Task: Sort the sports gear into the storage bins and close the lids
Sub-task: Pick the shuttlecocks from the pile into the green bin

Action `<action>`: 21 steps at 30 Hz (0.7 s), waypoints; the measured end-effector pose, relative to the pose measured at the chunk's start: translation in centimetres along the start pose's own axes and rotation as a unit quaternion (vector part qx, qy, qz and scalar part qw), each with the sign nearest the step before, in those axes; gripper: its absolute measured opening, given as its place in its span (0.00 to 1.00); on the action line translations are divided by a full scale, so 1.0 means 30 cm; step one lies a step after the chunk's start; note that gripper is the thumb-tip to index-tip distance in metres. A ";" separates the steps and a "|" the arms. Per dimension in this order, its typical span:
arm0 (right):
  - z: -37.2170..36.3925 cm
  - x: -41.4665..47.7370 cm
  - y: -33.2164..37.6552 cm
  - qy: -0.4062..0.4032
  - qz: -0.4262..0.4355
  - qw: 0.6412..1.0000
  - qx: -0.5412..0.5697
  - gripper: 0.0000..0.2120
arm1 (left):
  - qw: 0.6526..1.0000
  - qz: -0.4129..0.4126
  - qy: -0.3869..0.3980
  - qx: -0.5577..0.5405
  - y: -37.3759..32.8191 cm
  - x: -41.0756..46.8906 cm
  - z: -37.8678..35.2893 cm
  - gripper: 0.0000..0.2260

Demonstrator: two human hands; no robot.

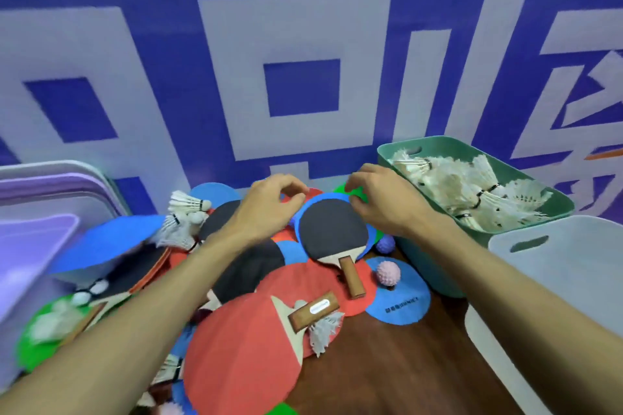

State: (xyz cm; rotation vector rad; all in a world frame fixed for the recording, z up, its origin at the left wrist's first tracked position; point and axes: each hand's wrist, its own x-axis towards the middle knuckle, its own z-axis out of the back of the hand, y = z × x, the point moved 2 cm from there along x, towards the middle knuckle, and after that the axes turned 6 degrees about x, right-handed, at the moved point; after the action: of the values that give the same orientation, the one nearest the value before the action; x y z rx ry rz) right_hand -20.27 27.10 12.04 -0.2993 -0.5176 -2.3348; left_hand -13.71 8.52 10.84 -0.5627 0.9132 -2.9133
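Observation:
A heap of table-tennis paddles, flat coloured discs and shuttlecocks covers the table. On top lies a black-faced paddle (332,231) with a wooden handle, resting on a blue disc (305,212). My left hand (269,204) curls its fingers at the far left edge of that disc, over a red disc (313,193). My right hand (377,200) pinches the far right edge beside a green disc (357,194). A large red paddle (242,347) lies nearer me. The green bin (421,246) at right holds several shuttlecocks (472,192).
A white bin (556,280) stands at near right, purple and grey lids (50,192) are stacked at left. A pink spiky ball (388,273) and a purple one (385,243) sit near the green bin. Loose shuttlecocks (182,216) lie at left. A blue wall is behind.

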 end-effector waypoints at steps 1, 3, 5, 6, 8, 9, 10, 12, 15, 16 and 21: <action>-0.029 0.023 0.049 0.013 0.013 1.000 0.006 0.13 | 1.000 0.022 -0.011 0.001 0.056 -0.024 0.047 0.07; -0.088 0.067 0.140 0.039 0.036 0.998 0.021 0.13 | 0.996 0.077 -0.043 -0.011 0.175 -0.078 0.130 0.08; -0.155 0.111 0.232 0.054 0.058 0.996 0.041 0.12 | 0.989 0.131 -0.073 -0.015 0.291 -0.138 0.201 0.08; -0.192 0.131 0.277 0.059 0.070 0.995 0.051 0.11 | 0.985 0.153 -0.083 -0.010 0.345 -0.169 0.229 0.07; -0.268 0.171 0.361 0.069 0.092 0.991 0.064 0.09 | 0.978 0.185 -0.094 0.012 0.441 -0.220 0.269 0.07; -0.307 0.191 0.399 0.078 0.099 0.990 0.069 0.09 | 0.975 0.197 -0.095 0.028 0.485 -0.237 0.282 0.07; -0.344 0.212 0.432 0.087 0.104 0.988 0.072 0.10 | 0.973 0.207 -0.094 0.041 0.528 -0.249 0.289 0.08; -0.413 0.256 0.483 0.105 0.109 0.986 0.074 0.11 | 0.968 0.230 -0.083 0.062 0.611 -0.258 0.290 0.08; -0.508 0.336 0.519 0.126 0.114 0.983 0.066 0.12 | 0.965 0.238 -0.058 0.089 0.716 -0.245 0.261 0.10; -0.542 0.365 0.524 0.135 0.113 0.982 0.065 0.13 | 0.966 0.232 -0.047 0.105 0.741 -0.234 0.246 0.11; -0.713 0.494 0.536 0.162 0.094 0.978 0.086 0.18 | 0.962 0.201 -0.019 0.182 0.824 -0.166 0.163 0.18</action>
State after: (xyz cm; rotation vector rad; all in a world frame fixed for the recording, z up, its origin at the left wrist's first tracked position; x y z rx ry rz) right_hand -21.17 -2.02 2.68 0.1114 -0.5020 -2.0837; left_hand -9.13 -13.87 -0.88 -0.3532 0.4048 -2.5918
